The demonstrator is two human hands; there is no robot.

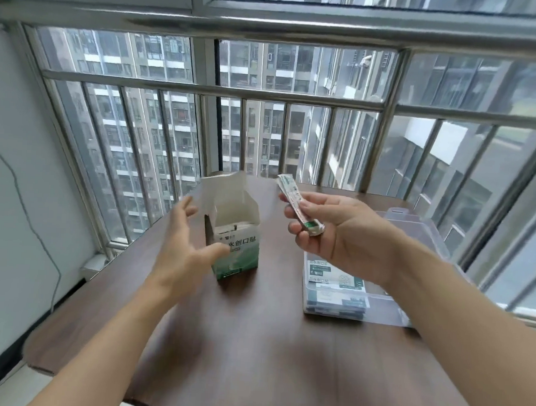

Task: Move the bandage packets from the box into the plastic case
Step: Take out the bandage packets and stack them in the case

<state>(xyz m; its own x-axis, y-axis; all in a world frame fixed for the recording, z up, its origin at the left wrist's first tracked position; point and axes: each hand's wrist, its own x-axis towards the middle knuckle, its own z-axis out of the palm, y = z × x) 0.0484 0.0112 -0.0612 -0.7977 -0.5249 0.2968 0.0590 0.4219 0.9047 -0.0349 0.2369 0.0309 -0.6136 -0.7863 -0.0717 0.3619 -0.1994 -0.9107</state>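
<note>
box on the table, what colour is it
White up top, fading to green at the base of the box, with dark print; head view.

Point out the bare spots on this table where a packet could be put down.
Bare: the dark wooden table along its near edge, and the strip between the open green-and-white cardboard box and the clear plastic case. Crowded: the case's front, which already holds bandage packets.

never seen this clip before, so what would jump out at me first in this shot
The right hand, raised over the table's middle, grips a small stack of bandage packets by its edges. Left of it stands the green and white box, flaps open at the top, with the left hand open beside it. Under the right wrist lies the clear plastic case, already holding some packets, and behind the brown table a barred window shows tall buildings.
</note>
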